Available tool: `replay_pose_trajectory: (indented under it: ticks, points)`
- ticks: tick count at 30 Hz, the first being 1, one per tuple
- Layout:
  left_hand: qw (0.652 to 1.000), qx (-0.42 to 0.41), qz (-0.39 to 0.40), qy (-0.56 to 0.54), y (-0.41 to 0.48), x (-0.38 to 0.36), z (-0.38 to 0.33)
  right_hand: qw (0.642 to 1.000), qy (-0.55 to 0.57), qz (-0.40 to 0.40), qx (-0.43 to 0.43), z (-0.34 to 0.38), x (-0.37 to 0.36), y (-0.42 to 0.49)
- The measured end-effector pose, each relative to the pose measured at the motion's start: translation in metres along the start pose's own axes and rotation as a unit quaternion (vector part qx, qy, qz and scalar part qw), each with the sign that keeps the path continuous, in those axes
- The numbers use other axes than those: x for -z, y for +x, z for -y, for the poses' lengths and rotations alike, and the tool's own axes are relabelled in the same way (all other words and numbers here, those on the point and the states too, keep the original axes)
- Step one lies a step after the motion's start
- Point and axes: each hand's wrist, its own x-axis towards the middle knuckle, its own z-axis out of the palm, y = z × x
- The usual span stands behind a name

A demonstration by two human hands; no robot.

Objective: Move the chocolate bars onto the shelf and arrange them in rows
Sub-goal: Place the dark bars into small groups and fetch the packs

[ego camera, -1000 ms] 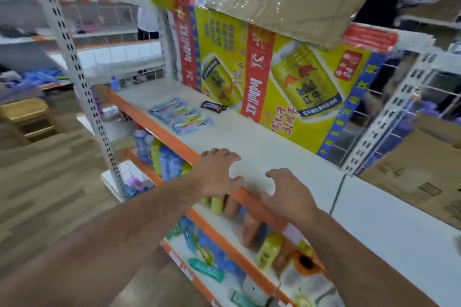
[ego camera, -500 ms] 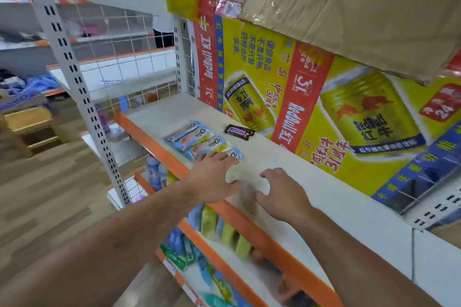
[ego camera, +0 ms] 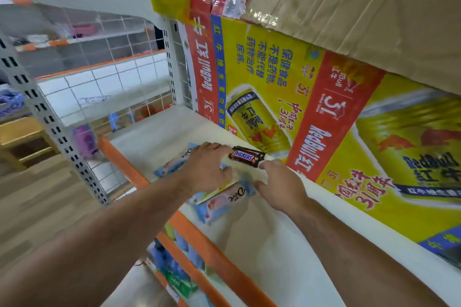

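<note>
On the white shelf [ego camera: 274,252]: Dove chocolate bars [ego camera: 224,200] in a loose overlapping row near the orange front edge; Snickers bar [ego camera: 247,156] behind them. Left grip [ego camera: 207,169] palm-down covers most bars; its hold cannot be told. Right grip [ego camera: 282,187] spread, index fingertip beside the Snickers bar.

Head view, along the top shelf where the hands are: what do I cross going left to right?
Perforated upright post → left hand → Snickers bar → right hand → Red Bull banner. The Dove bars lie under the left hand, so they are left out.
</note>
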Motion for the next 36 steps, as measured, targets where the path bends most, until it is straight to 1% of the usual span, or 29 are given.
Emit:
replay_pose_trajectory:
  ticks: [5, 10, 14, 20, 22, 25, 28, 31, 36]
  points:
    - [0.999, -0.013, 0.028, -0.015, 0.045, -0.002, 0.028, 1.000, 0.003, -0.017, -0.014, 0.004, -0.011, 0.038]
    - [0.995, -0.079, 0.062, -0.024, 0.086, 0.000, 0.043, 0.999, 0.007, 0.030, -0.043, 0.006, -0.018, 0.064]
    - [0.987, -0.121, 0.095, -0.039, 0.113, -0.006, 0.047, 0.996, -0.026, 0.038, -0.075, 0.007, -0.021, 0.069]
    - [0.972, -0.147, 0.160, -0.089, 0.134, -0.033, 0.044, 0.992, -0.056, 0.048, -0.105, 0.002, -0.013, 0.052]
    - [0.970, -0.159, 0.163, -0.089, 0.138, -0.040, 0.043, 0.989, -0.057, 0.054, -0.125, 0.002, -0.010, 0.045]
    - [0.965, -0.196, 0.165, -0.055, 0.143, -0.042, 0.038, 0.985, -0.054, 0.053, -0.153, 0.004, -0.008, 0.035]
    - [0.957, -0.225, 0.179, -0.037, 0.145, -0.045, 0.030, 0.984, -0.017, 0.055, -0.166, 0.006, -0.012, 0.025]
    - [0.955, -0.237, 0.169, -0.050, 0.143, -0.052, 0.021, 0.983, -0.015, 0.057, -0.175, 0.009, -0.014, 0.018]
    - [0.955, -0.226, 0.167, -0.092, 0.139, -0.059, 0.003, 0.970, -0.034, 0.046, -0.237, 0.003, -0.013, -0.010]
